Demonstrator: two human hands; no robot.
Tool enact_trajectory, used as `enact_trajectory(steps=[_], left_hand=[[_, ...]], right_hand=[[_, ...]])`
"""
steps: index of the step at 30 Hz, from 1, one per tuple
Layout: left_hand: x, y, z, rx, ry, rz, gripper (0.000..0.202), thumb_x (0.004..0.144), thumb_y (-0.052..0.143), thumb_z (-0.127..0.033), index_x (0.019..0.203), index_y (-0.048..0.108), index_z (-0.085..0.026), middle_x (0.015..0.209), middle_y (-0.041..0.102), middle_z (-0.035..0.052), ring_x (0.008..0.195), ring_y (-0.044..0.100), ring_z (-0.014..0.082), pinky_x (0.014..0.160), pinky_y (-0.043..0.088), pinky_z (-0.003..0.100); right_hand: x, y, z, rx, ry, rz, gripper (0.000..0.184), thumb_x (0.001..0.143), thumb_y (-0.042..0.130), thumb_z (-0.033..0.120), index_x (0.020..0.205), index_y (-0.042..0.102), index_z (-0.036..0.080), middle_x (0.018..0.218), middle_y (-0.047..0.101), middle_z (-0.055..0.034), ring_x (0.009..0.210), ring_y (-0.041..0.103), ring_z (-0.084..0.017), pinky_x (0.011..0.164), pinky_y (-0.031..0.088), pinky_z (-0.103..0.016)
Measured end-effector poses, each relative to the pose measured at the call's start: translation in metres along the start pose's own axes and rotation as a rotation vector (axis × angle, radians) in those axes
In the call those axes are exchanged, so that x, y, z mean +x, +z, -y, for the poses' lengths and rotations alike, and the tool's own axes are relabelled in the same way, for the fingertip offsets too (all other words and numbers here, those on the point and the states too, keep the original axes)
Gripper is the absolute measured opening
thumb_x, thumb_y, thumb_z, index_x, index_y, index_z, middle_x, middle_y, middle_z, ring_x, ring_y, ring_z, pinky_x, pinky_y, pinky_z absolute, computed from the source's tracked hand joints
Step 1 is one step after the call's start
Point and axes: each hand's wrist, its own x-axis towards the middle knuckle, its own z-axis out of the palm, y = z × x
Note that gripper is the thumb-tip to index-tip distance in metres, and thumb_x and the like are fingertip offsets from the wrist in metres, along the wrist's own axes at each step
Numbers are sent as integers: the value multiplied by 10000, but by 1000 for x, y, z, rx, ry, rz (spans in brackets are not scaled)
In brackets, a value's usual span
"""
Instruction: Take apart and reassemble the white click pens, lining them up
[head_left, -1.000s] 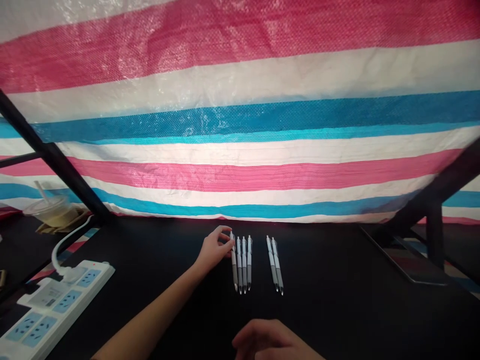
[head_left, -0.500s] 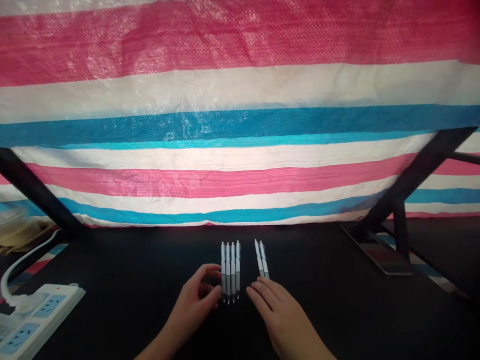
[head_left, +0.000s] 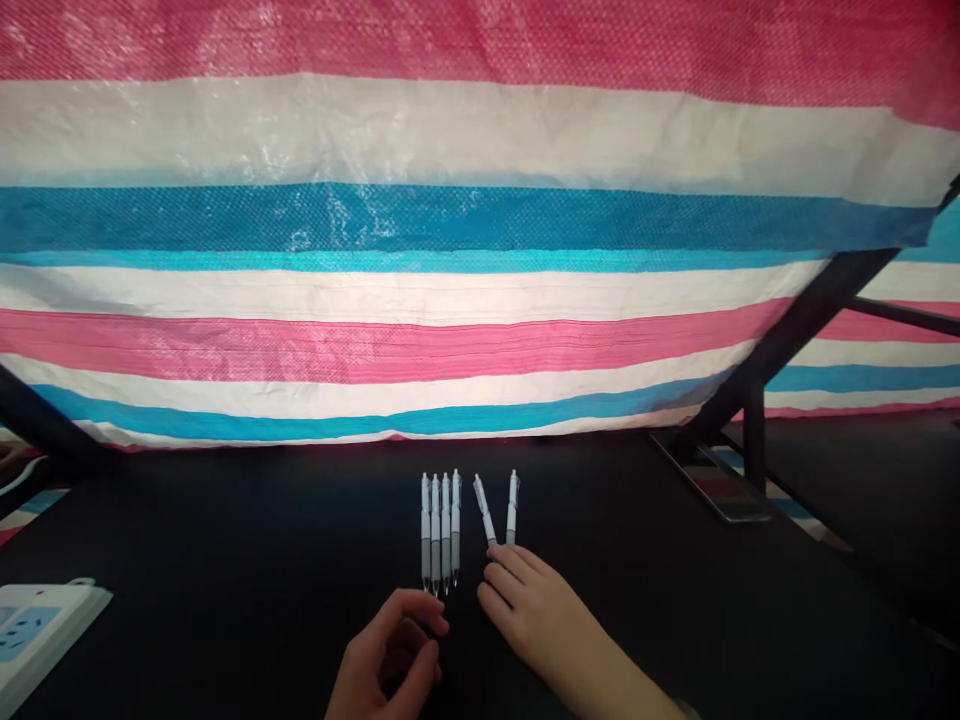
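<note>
Left hand (head_left: 386, 650): loosely curled, fingers and thumb bending in toward each other, no pen showing in it. Can't really tell if it's pinching anything tiny, but it sure isn't gripping a pen.

Right hand (head_left: 536, 620): relaxed and stretched out low on the table, not clenched, not wrapped around anything. Its fingers (head_left: 504, 572) come right up to the bottom ends of the pair of pens, and those ends look touching or just tucked behind them. Hard to say which from this angle.

Four pens (head_left: 440, 520): white barrels, grey grips, lying side by side in a tight parallel row, metal tips pointing back toward the person. They sit between the hands, their tips just beside the left hand's fingertips, with the right hand a little off to their right.

Two pens (head_left: 512, 505): same type, just ahead of the right hand's fingers, spread apart into a V. One leans, the other is nearly straight.

Black tabletop (head_left: 225, 560): runs under both hands and all the pens.

Power strip (head_left: 45, 630): white, well off to the left of the left hand, at the table's edge.

Dark glossy slab (head_left: 712, 480): lying on the table well ahead and right of the right hand.

Striped tarp (head_left: 450, 300): pink, white and blue, hanging well ahead of both hands, with a dark metal strut (head_left: 787, 340) ahead and to the right.
</note>
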Motion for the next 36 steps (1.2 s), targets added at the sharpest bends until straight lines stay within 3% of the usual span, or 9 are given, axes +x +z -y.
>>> enact_trajectory(steps=[5, 10, 12, 16, 19, 22, 28, 32, 36], left_hand=[[-2, 1, -1, 4, 8, -35, 181, 742, 686, -378, 837, 669, -225, 735, 676, 31, 546, 591, 159, 527, 474, 250], [-3, -3, -5, -31, 7, -73, 204, 752, 683, -409, 831, 668, -221, 734, 662, 32, 558, 580, 161, 542, 481, 256], [-2, -7, -7, -44, -3, -70, 216, 770, 669, -417, 861, 663, -221, 756, 655, 31, 572, 576, 158, 558, 488, 259], [2, -15, -7, -121, -47, -11, 289, 791, 656, -428, 995, 635, -225, 792, 643, 32, 589, 577, 157, 567, 496, 273], [6, -15, -8, -253, -138, 0, 436, 786, 660, -455, 1151, 576, -232, 794, 629, 27, 549, 556, 144, 505, 473, 266], [10, -15, -12, -373, -207, -15, 501, 763, 674, -495, 1172, 579, -223, 796, 616, 26, 513, 527, 120, 462, 438, 246], [18, -25, -14, -398, -160, -102, 233, 764, 719, -401, 771, 681, -171, 675, 580, -7, 532, 482, 78, 519, 410, 195], [20, -28, -7, -481, -203, -125, 243, 711, 782, -343, 868, 706, -174, 785, 660, 21, 583, 523, 80, 573, 450, 193], [17, -25, -3, -524, -266, -130, 316, 691, 802, -334, 935, 716, -152, 884, 716, 72, 636, 562, 100, 635, 490, 216]], right_hand=[[7, -15, 4, 70, -73, 43, 191, 870, 517, 53, 762, 633, 159, 761, 655, -50, 860, 602, -213, 851, 492, -366], [9, -42, 4, 252, -43, -139, 303, 919, 428, 60, 1110, 627, 186, 947, 707, -73, 928, 606, -215, 871, 475, -400], [5, -51, 4, 386, 89, -257, 311, 903, 495, 81, 1154, 608, 227, 951, 692, -59, 883, 614, -200, 788, 497, -345], [-2, -60, 5, 705, 472, -590, 232, 812, 639, 72, 941, 638, 265, 851, 619, -28, 786, 603, -176, 664, 497, -283], [-1, -61, 11, 1050, 721, -692, 114, 816, 664, 159, 809, 599, 253, 829, 572, -22, 744, 601, -175, 604, 504, -284], [5, -57, 23, 1371, 843, -601, 148, 824, 667, 249, 728, 558, 222, 810, 546, -13, 635, 599, -145, 582, 515, -294], [5, -28, 47, 1801, 919, -269, 313, 748, 737, 396, 711, 493, 202, 753, 515, 16, 532, 569, -109, 462, 504, -255], [3, -20, 47, 1958, 1016, 36, 410, 731, 719, 511, 915, 542, 190, 609, 543, 38, 517, 557, -110, 452, 466, -208], [3, -22, 46, 1961, 1074, 313, 584, 783, 526, 679, 936, 628, 124, 655, 607, -33, 470, 518, -80, 387, 288, -157]])
